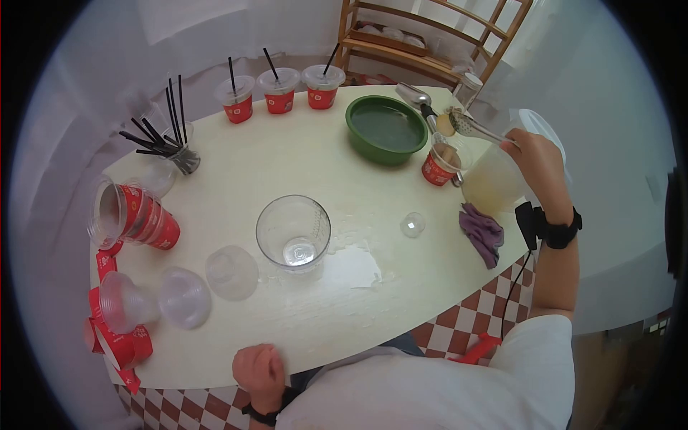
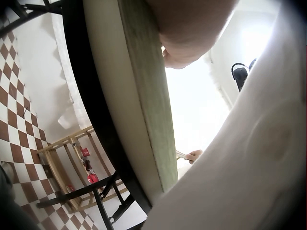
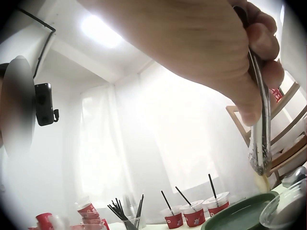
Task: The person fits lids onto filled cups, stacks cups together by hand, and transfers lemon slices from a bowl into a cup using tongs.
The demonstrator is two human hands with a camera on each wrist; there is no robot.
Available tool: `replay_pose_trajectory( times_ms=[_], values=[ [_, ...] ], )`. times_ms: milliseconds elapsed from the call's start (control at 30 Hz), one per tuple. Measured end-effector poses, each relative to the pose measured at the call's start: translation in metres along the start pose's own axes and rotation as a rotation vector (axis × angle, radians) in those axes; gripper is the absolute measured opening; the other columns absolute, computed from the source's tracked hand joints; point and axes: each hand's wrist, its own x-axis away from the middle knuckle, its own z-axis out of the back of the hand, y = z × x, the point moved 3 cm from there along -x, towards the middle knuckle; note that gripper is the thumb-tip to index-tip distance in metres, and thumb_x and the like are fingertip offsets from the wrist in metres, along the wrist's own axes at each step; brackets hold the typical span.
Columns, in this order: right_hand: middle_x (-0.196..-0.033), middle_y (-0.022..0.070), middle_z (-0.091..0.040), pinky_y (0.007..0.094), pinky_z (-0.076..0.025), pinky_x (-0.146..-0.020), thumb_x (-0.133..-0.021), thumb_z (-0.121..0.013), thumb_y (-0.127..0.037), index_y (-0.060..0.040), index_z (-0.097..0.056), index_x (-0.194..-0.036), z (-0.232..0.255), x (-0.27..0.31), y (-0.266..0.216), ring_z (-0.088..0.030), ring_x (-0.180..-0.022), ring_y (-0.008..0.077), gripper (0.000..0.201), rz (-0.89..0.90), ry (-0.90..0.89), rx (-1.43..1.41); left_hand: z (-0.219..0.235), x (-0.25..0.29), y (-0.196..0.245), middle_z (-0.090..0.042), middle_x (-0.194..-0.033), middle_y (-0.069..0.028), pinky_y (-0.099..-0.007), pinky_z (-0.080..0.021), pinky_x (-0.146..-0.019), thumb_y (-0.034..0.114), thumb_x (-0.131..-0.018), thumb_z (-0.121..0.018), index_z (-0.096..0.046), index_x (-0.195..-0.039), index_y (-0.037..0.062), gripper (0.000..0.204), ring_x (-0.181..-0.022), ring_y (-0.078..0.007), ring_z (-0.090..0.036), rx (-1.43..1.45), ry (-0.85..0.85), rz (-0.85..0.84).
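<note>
Right hand: the right hand (image 1: 536,154), at the right of the head view, has its fingers curled round the handle end of slim metal tongs (image 1: 474,127); the tips pinch a pale round slice above a red paper-sleeved clear cup (image 1: 439,166), likely so any drip falls into the cup.
Pitcher: a cloudy plastic pitcher of pale liquid (image 1: 493,180) stands just under that hand, beside the cup, within easy reach.
Left hand: the left hand (image 1: 259,371) lies at the near table edge, bottom centre, fingers curled under and holding nothing, seemingly parked out of the way.
Table middle: a clear round measuring jug (image 1: 294,233) stands alone at centre; a green round bowl (image 1: 386,128) sits upper right, next to the cup.
Finished row: three lidded red-sleeved cups with black straws (image 1: 279,91) line the far edge, apart from the working area.
Right wrist view only: the thumb and fingers (image 3: 261,40) clamp the tongs (image 3: 259,139), closeness the head view lacks.
Left wrist view only: the underside of the cream table edge (image 2: 144,96) and the checked floor, not the fingers themselves.
</note>
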Motion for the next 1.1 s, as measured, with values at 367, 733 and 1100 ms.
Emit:
replay_pose_trajectory(
  times_ms=[367, 733, 1100],
  values=[
    [-0.067, 0.0118, -0.06, 0.0398, -0.047, -0.058, -0.079, -0.061, -0.018, -0.005, -0.061, -0.073, -0.066, -0.051, -0.025, -0.061, -0.067, 0.0302, 0.014, 0.213, 0.182, 0.09, 0.0, 0.0, -0.001, -0.06, -0.078, -0.011, -0.0394, -0.042, -0.058, 0.002, -0.076, -0.06, -0.054, -0.082, 0.0016, 0.009, -0.066, -0.0296, -0.055, -0.008, -0.003, 0.008],
    [-0.066, 0.002, -0.062, 0.0289, -0.039, -0.064, -0.069, -0.061, -0.011, -0.0131, -0.063, -0.071, -0.129, -0.099, -0.075, -0.061, -0.069, 0.0168, 0.003, 0.519, 0.101, 0.594, -0.001, 0.002, -0.002, -0.06, -0.078, -0.0105, -0.0392, -0.042, -0.058, 0.002, -0.076, -0.061, -0.054, -0.084, 0.0026, 0.011, -0.066, -0.0293, -0.055, -0.03, 0.002, 0.023],
    [-0.066, 0.002, -0.063, 0.0302, -0.04, -0.063, -0.07, -0.063, -0.01, -0.0135, -0.062, -0.072, -0.115, -0.082, -0.059, -0.063, -0.068, 0.0182, 0.004, 0.549, -0.077, 0.488, 0.0, 0.001, -0.001, -0.06, -0.078, -0.0105, -0.0384, -0.042, -0.057, 0.002, -0.076, -0.06, -0.052, -0.082, 0.0022, 0.011, -0.066, -0.0284, -0.055, -0.016, 0.011, -0.003]
  ],
)
